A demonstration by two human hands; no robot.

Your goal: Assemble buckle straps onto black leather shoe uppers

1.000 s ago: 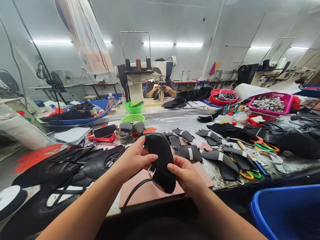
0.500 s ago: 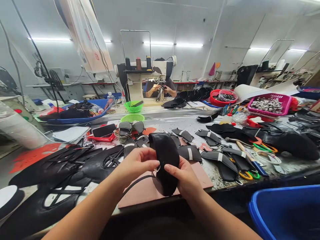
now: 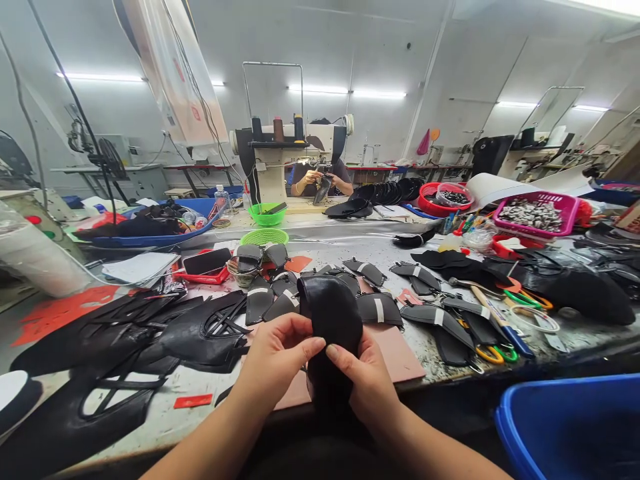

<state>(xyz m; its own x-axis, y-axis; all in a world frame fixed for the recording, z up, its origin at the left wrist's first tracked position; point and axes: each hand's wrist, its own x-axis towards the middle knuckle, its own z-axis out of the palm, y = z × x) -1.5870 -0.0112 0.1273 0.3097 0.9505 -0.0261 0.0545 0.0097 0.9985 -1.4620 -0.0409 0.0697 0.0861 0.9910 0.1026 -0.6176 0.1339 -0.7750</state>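
Note:
Both my hands hold a curved black leather piece (image 3: 333, 310), likely a shoe upper, raised over the front edge of the bench. My left hand (image 3: 280, 353) is closed at its left edge, thumb and fingers pinching it. On the opposite side my right hand (image 3: 367, 370) wraps round it, thumb pressed on the front face. The two thumb tips nearly meet at mid-height. Its lower end fades into the dark below the bench. Under and behind it is a pink board (image 3: 400, 357). Small black pieces with white strips (image 3: 380, 308) lie just beyond.
Strappy black leather uppers (image 3: 205, 333) spread across the left. A hammer (image 3: 500, 320) and scissors (image 3: 493, 353) lie at right, above a blue bin (image 3: 570, 427). Behind are a pink basket (image 3: 537, 213) and a sewing machine (image 3: 280, 160), where another person's hands (image 3: 323, 180) work.
My left hand has shifted slightly down and right, bringing its thumb close to the right thumb. A dark strap that hung below my left wrist no longer shows there; a red strip is now visible.

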